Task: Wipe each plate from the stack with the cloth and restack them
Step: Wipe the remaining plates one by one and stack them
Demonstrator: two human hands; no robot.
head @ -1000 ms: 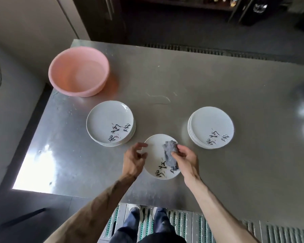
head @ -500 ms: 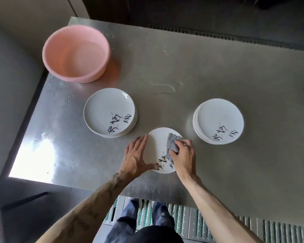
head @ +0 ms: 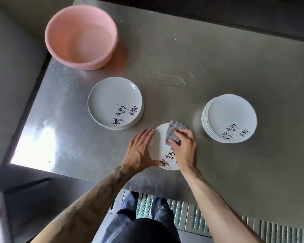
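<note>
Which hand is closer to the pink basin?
Left. The left hand rests flat against the plate, below the basin; the right hand holds the cloth on it, farther right.

L hand (head: 140,151) now flat at plate (head: 158,146) rim; cloth (head: 174,130) nearer far edge.

My left forearm (head: 93,206) bare and inked, dark tattoo lettering and linework running down to the wrist, my right forearm (head: 216,204) bare, left hand (head: 140,151) and right hand (head: 184,148) bare, faded blue jeans (head: 128,209) on my legs, a black garment (head: 147,230) at my waist — what kind I cannot tell.
</note>
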